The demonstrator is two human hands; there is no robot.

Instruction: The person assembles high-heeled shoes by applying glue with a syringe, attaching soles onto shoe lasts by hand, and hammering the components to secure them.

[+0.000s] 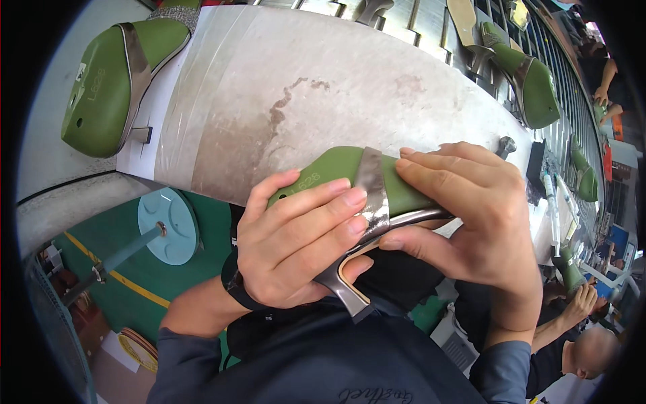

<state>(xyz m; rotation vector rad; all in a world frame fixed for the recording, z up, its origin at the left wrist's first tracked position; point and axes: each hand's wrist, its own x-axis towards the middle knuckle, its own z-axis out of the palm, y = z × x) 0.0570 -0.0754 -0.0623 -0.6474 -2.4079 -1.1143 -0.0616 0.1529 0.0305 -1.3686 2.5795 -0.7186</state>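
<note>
Close to my body, over the table's near edge, I hold a heeled sandal [373, 178] mounted on a green shoe last [336, 160]. A shiny pewter-coloured strap crosses the last, and the curved heel points down toward me. My left hand [286, 246] wraps round the heel end, its fingers lying across the side of the last and reaching the strap. On the toe end, my right hand [478, 202] has its fingers over the top of the last and its thumb by the sole's edge. The toe is mostly hidden under that hand.
Another sandal on a green last [101, 94] rests at the far left. More lasted shoes [538, 94] stand along a metal rack at right. A hammer [506, 145] and slim white tubes [553, 209] lie past my right hand. A blue disc [168, 225] stands lower left; a co-worker [565, 350] is lower right.
</note>
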